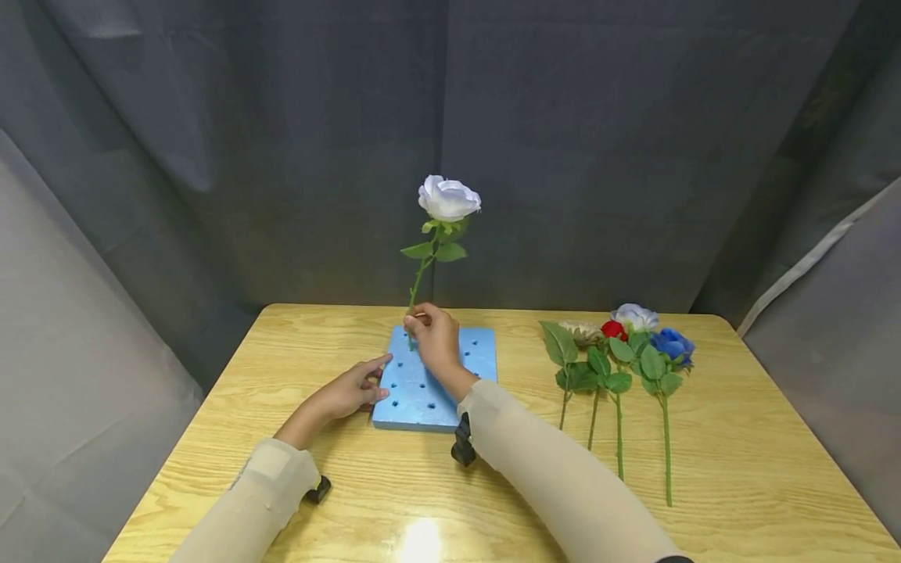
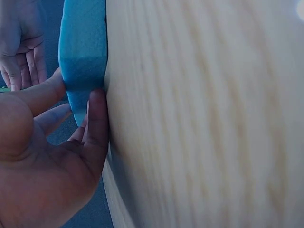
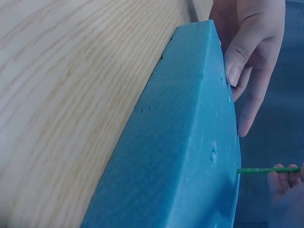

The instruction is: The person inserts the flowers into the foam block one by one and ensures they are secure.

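Observation:
A white artificial rose stands nearly upright over the blue foam board, tilted a little right. My right hand pinches its green stem low down, between thumb and fingers. The stem's lower end meets the board's holed top face, close to the back left corner. At the board's left edge, my left hand holds on, with its thumb over the top edge and a finger against the side wall near the table.
On the right of the wooden table lie several more artificial flowers: a blue rose, a red rose, another white rose and a beige flower. Their stems point toward the front. A dark curtain hangs behind.

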Motion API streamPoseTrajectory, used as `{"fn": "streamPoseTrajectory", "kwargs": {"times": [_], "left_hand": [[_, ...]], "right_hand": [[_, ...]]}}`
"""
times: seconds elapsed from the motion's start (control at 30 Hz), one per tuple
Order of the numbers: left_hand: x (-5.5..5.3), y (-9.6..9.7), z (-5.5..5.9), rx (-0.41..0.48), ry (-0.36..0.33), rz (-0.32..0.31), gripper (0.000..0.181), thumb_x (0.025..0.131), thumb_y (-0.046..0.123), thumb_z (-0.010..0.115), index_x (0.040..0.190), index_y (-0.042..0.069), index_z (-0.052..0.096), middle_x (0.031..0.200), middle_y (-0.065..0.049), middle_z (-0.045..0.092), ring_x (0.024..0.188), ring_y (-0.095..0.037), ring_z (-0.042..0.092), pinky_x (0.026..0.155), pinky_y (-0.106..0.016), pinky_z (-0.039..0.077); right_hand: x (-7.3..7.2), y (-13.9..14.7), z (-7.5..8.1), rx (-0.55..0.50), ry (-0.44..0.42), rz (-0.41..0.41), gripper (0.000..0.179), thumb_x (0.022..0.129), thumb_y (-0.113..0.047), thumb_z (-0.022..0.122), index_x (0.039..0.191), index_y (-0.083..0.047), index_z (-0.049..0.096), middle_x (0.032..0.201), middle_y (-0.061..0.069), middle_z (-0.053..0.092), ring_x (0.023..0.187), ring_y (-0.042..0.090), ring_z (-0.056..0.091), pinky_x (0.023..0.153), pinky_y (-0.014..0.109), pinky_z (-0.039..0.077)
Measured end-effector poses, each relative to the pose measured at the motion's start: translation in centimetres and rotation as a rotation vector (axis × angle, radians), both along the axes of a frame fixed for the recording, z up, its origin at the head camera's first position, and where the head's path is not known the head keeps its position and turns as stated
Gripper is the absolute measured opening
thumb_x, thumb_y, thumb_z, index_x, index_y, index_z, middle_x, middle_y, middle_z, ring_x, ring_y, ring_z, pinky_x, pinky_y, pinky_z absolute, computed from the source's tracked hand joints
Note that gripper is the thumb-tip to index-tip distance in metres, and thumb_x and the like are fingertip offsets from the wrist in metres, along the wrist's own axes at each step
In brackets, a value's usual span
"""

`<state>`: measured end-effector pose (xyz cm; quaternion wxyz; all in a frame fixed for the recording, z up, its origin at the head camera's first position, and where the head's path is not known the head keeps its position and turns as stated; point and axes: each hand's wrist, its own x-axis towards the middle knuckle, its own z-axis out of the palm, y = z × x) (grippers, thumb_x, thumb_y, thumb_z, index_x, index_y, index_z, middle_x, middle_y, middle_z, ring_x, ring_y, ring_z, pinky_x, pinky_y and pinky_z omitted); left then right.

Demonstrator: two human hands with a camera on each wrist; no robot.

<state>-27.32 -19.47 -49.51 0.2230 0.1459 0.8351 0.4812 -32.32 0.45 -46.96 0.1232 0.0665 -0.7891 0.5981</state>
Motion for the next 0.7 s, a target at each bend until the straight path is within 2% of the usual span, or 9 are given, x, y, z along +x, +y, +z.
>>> {"fn": "streamPoseTrajectory", "kwargs": {"times": [0.2, 0.53, 0.7], "left_hand": [[-0.24, -0.25, -0.07, 0.02, -0.021, -0.002, 0.069, 0.106, 0.007, 0.057, 0.166, 0.011, 0.021, 0.151, -0.028, 0.038, 0.102, -0.021, 0.064, 0.083, -0.037, 0.058], [-0.24, -0.47, -0.06, 0.039, -0.027, -0.006, 0.069, 0.107, 0.007, 0.055, 0.166, 0.01, 0.019, 0.153, -0.029, 0.036, 0.105, -0.022, 0.065, 0.086, -0.04, 0.059], [-0.15, -0.45, -0.03, 0.039, -0.028, -0.001, 0.069, 0.107, 0.007, 0.056, 0.166, 0.01, 0.02, 0.151, -0.029, 0.038, 0.105, -0.022, 0.065, 0.086, -0.04, 0.059]], "right_hand": [[0.06, -0.14, 0.16, -0.032, -0.02, 0.012, 0.016, 0.099, -0.012, 0.072, 0.109, -0.001, 0.074, 0.095, 0.011, 0.078, 0.085, 0.022, 0.075, 0.074, 0.031, 0.061], [0.13, 0.1, 0.02, -0.04, 0.01, 0.031, 0.021, 0.098, -0.012, 0.073, 0.112, 0.003, 0.075, 0.099, 0.013, 0.078, 0.09, 0.024, 0.076, 0.075, 0.03, 0.061], [0.19, 0.28, 0.1, -0.026, -0.001, 0.031, 0.021, 0.098, -0.016, 0.074, 0.113, -0.001, 0.076, 0.1, 0.012, 0.078, 0.09, 0.024, 0.075, 0.075, 0.031, 0.061]]}}
